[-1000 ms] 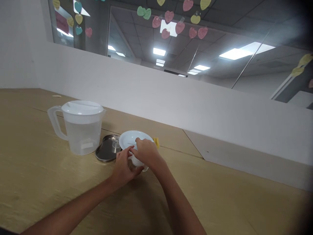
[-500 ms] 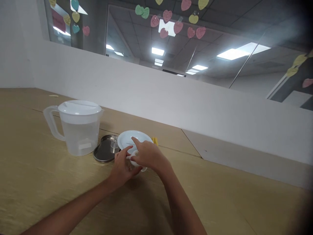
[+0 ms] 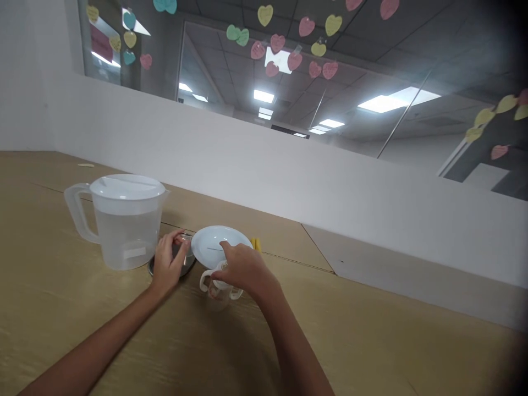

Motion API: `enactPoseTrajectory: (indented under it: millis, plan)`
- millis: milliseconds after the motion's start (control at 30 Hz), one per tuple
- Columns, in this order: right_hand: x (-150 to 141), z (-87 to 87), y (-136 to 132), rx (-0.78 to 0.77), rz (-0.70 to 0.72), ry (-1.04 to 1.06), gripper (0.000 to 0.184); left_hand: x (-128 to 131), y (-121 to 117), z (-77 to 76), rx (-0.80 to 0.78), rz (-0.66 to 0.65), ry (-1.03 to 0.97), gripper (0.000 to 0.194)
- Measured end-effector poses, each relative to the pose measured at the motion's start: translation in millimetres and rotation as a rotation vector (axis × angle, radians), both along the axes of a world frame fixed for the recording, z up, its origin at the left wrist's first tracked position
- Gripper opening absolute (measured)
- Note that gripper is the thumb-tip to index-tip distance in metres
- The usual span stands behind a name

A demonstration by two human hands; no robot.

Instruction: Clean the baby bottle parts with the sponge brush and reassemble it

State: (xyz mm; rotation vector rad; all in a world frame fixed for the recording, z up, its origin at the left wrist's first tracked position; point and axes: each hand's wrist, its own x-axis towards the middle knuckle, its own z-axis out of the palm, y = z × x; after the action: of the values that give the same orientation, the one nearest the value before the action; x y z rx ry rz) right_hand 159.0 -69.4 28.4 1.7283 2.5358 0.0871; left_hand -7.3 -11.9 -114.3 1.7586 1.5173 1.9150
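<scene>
My right hand rests over the near edge of a white plate, with its index finger lying on the plate's tilted surface. Just below that hand stands a clear two-handled cup with white handles, its top hidden by my fingers. My left hand curls around a small clear glass piece on a dark steel tray. Most of the tray is hidden by that hand.
A lidded plastic pitcher holding clear liquid stands left of the tray. A yellow sponge lies behind the plate. A white partition runs along the wooden table's far side, with paper hearts on glass beyond.
My left hand has moved left, off the cup and onto the glass piece on the tray. The two-handled cup now shows below my right hand. The view has shifted slightly.
</scene>
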Motion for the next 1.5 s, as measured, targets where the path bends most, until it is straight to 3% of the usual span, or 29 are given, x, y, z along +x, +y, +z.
enactPoseTrajectory:
  millis: [167,267,533,700,800,867,967,1033,1133,1267,1367,1500]
  plan:
    - [1.3,0.8,-0.3,-0.015,-0.003,-0.009,0.052,-15.0,12.0,-6.2,-0.223,0.239,0.530,0.034]
    - [1.8,0.8,-0.6,-0.011,0.002,-0.012,0.052,-14.7,11.0,-10.2,-0.257,0.300,0.692,0.034]
    - [1.5,1.4,-2.6,-0.005,-0.002,-0.009,0.052,-17.8,14.1,-9.9,-0.229,0.265,0.678,0.027]
    - [1.8,3.9,-2.7,-0.024,-0.026,-0.009,0.058,-14.6,4.3,9.9,0.089,0.405,0.385,0.030]
    - [1.4,5.1,-3.8,0.018,-0.014,0.061,0.075,-4.8,-5.0,13.8,0.303,0.288,0.253,0.039]
    - [1.7,5.8,-5.0,0.078,0.106,0.174,0.084,6.0,-11.4,9.8,0.371,0.125,0.209,0.045]
    - [5.3,8.5,-6.1,0.108,0.377,0.336,0.067,25.0,-22.4,2.9,0.382,-0.075,0.099,0.047]
    - [10.7,12.0,-5.9,0.082,0.458,0.380,0.049,35.1,-30.5,2.6,0.364,-0.157,0.010,0.050]
    - [22.4,18.7,-5.5,0.076,0.404,0.411,0.040,41.6,-40.7,7.4,0.292,-0.260,-0.011,0.060]
    - [37.6,24.1,-6.4,0.102,0.265,0.448,0.053,40.5,-43.7,6.8,0.097,-0.355,0.142,0.063]
    - [41.9,22.8,-5.5,0.017,0.220,0.411,0.048,41.4,-40.4,-2.0,-0.006,-0.400,0.299,0.064]
    - [38.6,17.7,-1.2,-0.120,0.267,0.316,0.042,45.7,-37.3,-10.3,-0.019,-0.409,0.375,0.050]
